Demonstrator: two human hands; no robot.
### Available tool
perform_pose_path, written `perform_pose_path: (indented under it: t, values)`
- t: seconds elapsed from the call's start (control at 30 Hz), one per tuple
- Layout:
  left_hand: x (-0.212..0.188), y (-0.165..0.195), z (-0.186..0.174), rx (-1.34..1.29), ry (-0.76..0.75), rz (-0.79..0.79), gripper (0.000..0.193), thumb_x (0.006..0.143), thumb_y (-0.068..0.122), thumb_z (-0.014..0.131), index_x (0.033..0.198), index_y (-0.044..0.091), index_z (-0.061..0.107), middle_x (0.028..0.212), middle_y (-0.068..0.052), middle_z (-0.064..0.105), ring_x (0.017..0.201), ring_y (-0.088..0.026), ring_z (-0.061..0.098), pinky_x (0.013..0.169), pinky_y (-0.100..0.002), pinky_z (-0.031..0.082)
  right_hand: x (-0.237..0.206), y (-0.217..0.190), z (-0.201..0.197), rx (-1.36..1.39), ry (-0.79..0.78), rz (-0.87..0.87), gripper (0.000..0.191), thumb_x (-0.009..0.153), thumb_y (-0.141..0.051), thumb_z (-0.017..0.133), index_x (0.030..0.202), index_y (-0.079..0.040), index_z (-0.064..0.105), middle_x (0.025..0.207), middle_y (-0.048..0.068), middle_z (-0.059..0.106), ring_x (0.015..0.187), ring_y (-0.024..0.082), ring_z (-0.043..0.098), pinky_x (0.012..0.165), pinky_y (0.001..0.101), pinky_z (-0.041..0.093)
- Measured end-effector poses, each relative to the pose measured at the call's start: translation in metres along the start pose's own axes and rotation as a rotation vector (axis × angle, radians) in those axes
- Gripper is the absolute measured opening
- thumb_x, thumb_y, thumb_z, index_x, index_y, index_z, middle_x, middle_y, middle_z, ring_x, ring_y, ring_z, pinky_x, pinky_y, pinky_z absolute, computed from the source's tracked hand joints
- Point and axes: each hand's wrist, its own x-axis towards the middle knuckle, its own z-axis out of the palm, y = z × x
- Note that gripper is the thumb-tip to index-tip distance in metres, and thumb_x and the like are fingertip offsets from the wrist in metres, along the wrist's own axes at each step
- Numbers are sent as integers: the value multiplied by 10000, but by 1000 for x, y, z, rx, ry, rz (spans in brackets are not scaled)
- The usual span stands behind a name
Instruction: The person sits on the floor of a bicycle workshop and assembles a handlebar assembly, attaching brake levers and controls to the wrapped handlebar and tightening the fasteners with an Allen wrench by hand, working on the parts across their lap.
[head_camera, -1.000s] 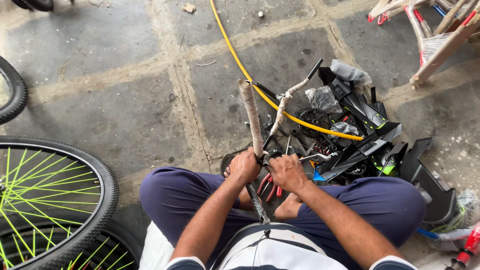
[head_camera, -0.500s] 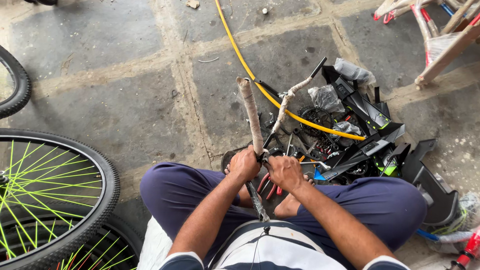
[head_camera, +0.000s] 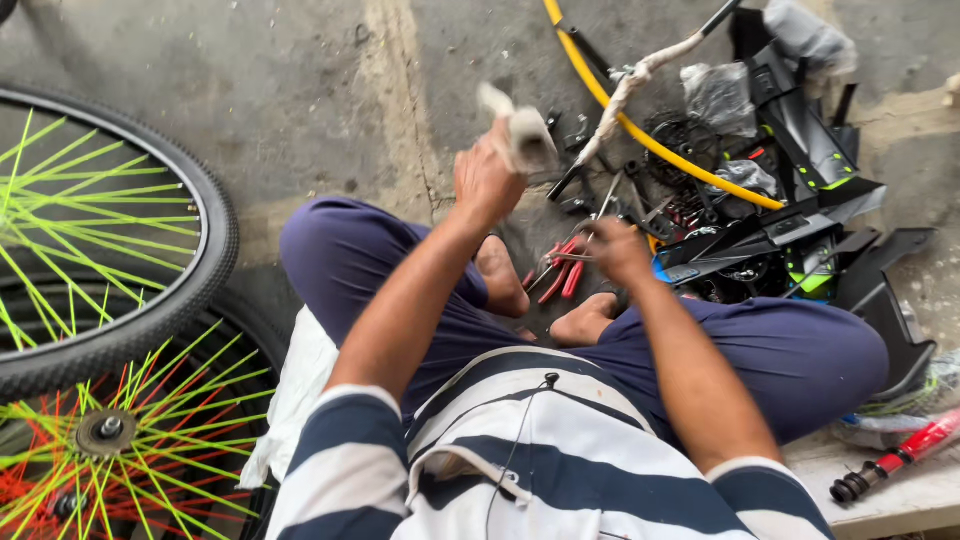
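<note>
My left hand (head_camera: 487, 180) is closed around the wrapped bar end (head_camera: 520, 135) | my right hand (head_camera: 620, 250) is just past the red pliers (head_camera: 560, 270), grip unclear | bar looks stiff, light; I would hold it by the wrap.

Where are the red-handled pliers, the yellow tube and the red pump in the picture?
red-handled pliers (head_camera: 560, 270), head view, on a red handle.
yellow tube (head_camera: 655, 140), head view, on its middle stretch.
red pump (head_camera: 915, 445), head view, on its red body.

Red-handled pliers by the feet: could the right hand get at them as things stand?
Probably yes. The right hand hovers right beside the red-handled pliers, which lie on the floor between the feet with nothing covering them. The left hand is raised, gripping a wrapped tube, clear of that path.
</note>
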Motion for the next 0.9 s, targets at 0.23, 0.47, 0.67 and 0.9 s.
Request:
perform_pose_path:
  t: [0.23, 0.47, 0.67, 0.9]
  values:
    - [46, -20, 4, -73, 15, -165, 681, 863, 122, 688, 1482, 200, 417, 1133, -205, 688, 1005, -437, 670, 844, -543, 496, 4, -10, -101, 1311, -247, 415, 726, 938, -600, 577, 1332, 9, 578, 1177, 173, 720, 1050, 259, 724, 893, 397, 565]
    - [54, -41, 41, -46, 121, -226, 742, 865, 99, 699, 1517, 222, 369, 1197, -163, 653, 1030, -416, 669, 826, -542, 493, 36, 23, -98, -53, -322, 399, 529, 859, -472, 737, 1175, -48, 730, 966, 174, 778, 924, 329, 716, 799, 431, 557]
    - [66, -56, 55, -243, 89, -195, 820, 873, 132, 749, 1556, 209, 300, 1272, -177, 620, 1107, -413, 649, 904, -506, 517, 105, 44, -76, -463, -281, 190, 622, 759, -569, 860, 1076, -49, 732, 881, 210, 721, 845, 397, 699, 736, 490, 536]
    - [108, -101, 4, -110, -312, -277, 448, 957, 338, 762, 1356, 227, 589, 1159, -54, 784, 1118, -267, 754, 997, -392, 579, 136, 65, -63, -511, -153, 151, 504, 867, -598, 824, 888, -104, 729, 783, 171, 693, 770, 411, 683, 697, 514, 526]
